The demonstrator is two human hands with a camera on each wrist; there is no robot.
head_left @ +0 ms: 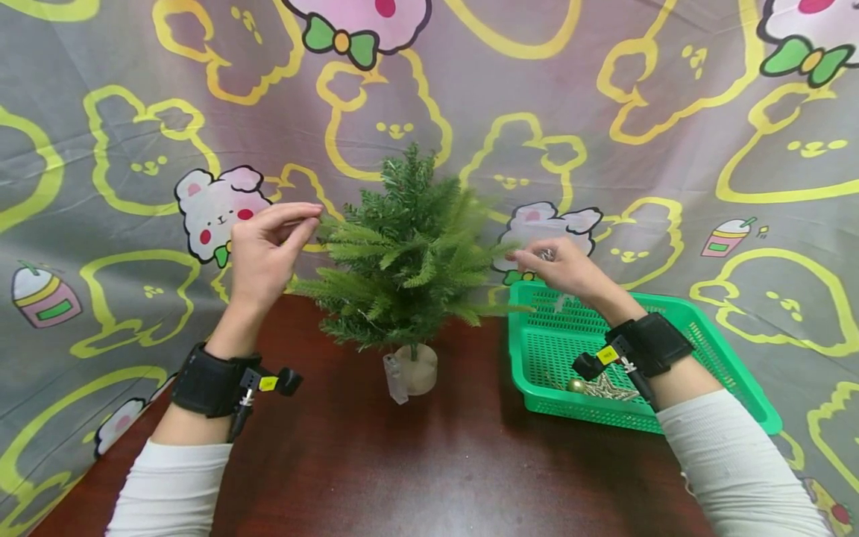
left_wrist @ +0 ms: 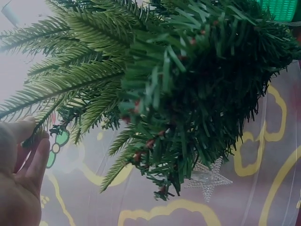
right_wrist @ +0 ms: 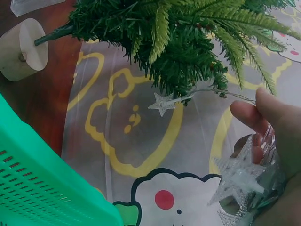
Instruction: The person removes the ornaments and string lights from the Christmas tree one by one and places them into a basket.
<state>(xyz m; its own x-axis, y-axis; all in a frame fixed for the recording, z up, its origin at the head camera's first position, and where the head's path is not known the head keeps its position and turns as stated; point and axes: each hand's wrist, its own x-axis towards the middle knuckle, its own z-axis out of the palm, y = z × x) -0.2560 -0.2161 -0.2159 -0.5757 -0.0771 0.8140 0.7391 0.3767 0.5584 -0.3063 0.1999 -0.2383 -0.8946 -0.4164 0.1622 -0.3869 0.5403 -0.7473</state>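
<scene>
A small artificial Christmas tree stands upright on a round wooden base. At its left side my left hand pinches the tip of a branch between thumb and fingers. My right hand, to the right of the tree, holds a bunch of star string lights in curled fingers. From that hand a thin wire runs to the foliage, where one clear star light hangs. Another star light shows behind the branches in the left wrist view.
Under my right forearm lies a green plastic basket holding a gold ball and a glittery star ornament. Beside the tree base is a small clear box. A patterned cloth hangs behind the dark red table.
</scene>
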